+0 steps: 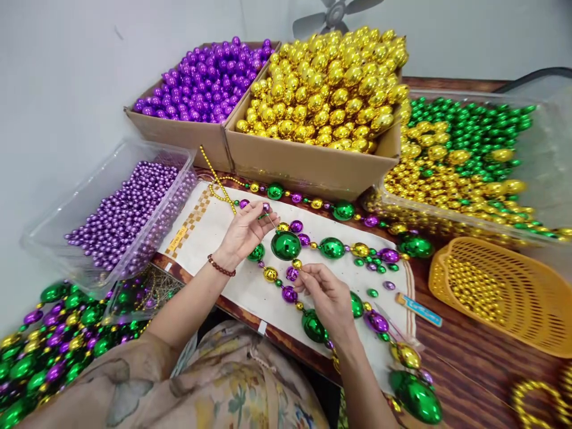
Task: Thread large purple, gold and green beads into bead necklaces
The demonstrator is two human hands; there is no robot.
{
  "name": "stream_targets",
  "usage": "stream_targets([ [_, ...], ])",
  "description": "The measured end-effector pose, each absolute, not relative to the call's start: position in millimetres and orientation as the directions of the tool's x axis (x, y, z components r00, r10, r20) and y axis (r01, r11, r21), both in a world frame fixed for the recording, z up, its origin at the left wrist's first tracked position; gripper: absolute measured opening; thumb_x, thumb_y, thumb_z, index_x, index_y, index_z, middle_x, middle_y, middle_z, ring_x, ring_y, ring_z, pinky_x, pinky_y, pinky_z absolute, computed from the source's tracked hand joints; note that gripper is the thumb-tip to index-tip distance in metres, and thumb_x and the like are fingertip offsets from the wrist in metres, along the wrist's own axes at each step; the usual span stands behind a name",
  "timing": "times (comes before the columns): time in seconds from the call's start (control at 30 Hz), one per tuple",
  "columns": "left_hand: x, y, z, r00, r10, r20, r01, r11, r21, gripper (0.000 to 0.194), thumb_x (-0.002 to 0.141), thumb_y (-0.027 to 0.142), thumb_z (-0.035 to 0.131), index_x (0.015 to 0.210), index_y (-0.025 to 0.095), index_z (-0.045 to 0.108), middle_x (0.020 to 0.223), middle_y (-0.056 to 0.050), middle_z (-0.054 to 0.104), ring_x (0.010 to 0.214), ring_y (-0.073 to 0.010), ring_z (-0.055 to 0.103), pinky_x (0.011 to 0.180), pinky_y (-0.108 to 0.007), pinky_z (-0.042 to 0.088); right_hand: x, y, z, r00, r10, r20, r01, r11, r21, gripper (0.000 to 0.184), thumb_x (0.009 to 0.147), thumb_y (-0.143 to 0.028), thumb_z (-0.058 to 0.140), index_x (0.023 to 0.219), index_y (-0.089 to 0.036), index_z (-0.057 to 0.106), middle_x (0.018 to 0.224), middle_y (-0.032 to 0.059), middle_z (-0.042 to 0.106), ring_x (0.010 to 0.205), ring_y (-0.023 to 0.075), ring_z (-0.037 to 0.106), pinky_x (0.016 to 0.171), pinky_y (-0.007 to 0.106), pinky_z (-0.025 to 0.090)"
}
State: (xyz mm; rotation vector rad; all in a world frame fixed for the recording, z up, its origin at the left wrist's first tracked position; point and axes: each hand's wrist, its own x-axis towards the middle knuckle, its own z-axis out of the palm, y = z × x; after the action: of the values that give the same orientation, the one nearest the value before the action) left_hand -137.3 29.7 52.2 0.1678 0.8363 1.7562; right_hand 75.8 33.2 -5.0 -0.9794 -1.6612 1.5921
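My left hand (pixel 245 233) pinches a small purple bead (pixel 266 207) at its fingertips. A thin wire or thread runs from those fingers toward a large green bead (pixel 286 245), which sits between my hands. My right hand (pixel 328 298) has thumb and index finger closed on the bead strand, at a purple bead (pixel 292 273) just below a gold bead (pixel 297 264). Strung green, gold and purple beads, such as a purple one (pixel 289 294), curve under my right hand over a white cloth (pixel 232 271). Part of the strand is hidden by that hand.
Cardboard boxes of purple (pixel 205 83) and gold beads (pixel 330 89) stand behind the cloth. Clear bins hold small purple beads (pixel 127 211) and green-gold beads (pixel 469 149). At right are an orange basket (pixel 531 298) and a blue-and-orange cutter (pixel 419 310). Finished-looking strands (pixel 53 345) pile at left.
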Motion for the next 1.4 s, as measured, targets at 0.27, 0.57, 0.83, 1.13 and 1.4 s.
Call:
stream_targets([
  [0.27, -134, 30, 50, -0.394, 0.871, -0.292, -0.758, -0.129, 0.64, 0.008, 0.085, 0.012, 0.071, 0.085, 0.015, 0.064, 0.08, 0.0, 0.069, 0.076, -0.0125, 0.071, 0.083, -0.03, 0.058, 71, 26, -10, -0.471, 0.878, -0.081, 0.078, -0.05, -0.996, 0.02, 0.092, -0.039, 0.061, 0.089, -0.02, 0.065, 0.069, 0.002, 0.071, 0.058, 0.015, 0.068, 0.054, 0.023, 0.053],
  [0.57, -130, 28, 42, -0.466, 0.866, -0.179, -0.601, -0.161, 0.783, 0.032, 0.075, 0.015, 0.079, 0.104, 0.019, 0.066, 0.09, 0.001, 0.068, 0.081, -0.0136, 0.072, 0.085, -0.031, 0.055, 67, 27, -10, -0.444, 0.882, -0.156, 0.07, -0.139, -0.988, 0.025, 0.089, -0.044, 0.063, 0.089, -0.019, 0.063, 0.071, 0.0034, 0.072, 0.06, 0.0164, 0.07, 0.056, 0.026, 0.054],
  [0.83, -114, 25, 18, -0.406, 0.876, -0.26, -0.662, -0.086, 0.744, 0.016, 0.085, 0.028, 0.072, 0.096, 0.016, 0.072, 0.093, -0.003, 0.069, 0.095, -0.0155, 0.069, 0.089, -0.028, 0.051, 51, 44, -12, -0.508, 0.83, -0.231, -0.01, -0.273, -0.962, 0.047, 0.08, -0.051, 0.071, 0.11, -0.021, 0.051, 0.074, -0.0008, 0.074, 0.054, 0.0139, 0.068, 0.053, 0.024, 0.05],
  [1.13, -98, 63, -3, -0.551, 0.78, -0.297, -0.652, -0.18, 0.736, 0.01, 0.089, 0.026, 0.065, 0.085, 0.017, 0.063, 0.072, 0.002, 0.057, 0.076, -0.012, 0.066, 0.085, -0.03, 0.053, 48, 72, -17, -0.6, 0.742, -0.299, 0.06, -0.332, -0.941, 0.065, 0.073, -0.049, 0.077, 0.125, -0.021, 0.05, 0.08, 0.0006, 0.075, 0.039, 0.013, 0.061, 0.038, 0.023, 0.046],
  [1.4, -96, 78, -11, -0.626, 0.752, -0.205, -0.517, -0.204, 0.831, 0.017, 0.092, 0.028, 0.06, 0.082, 0.017, 0.067, 0.068, 0.002, 0.053, 0.068, -0.0108, 0.062, 0.068, -0.024, 0.049, 36, 77, -23, -0.6, 0.75, -0.278, 0.064, -0.302, -0.951, 0.061, 0.071, -0.041, 0.072, 0.125, -0.02, 0.051, 0.08, -0.0007, 0.076, 0.036, 0.0105, 0.057, 0.037, 0.021, 0.045],
])
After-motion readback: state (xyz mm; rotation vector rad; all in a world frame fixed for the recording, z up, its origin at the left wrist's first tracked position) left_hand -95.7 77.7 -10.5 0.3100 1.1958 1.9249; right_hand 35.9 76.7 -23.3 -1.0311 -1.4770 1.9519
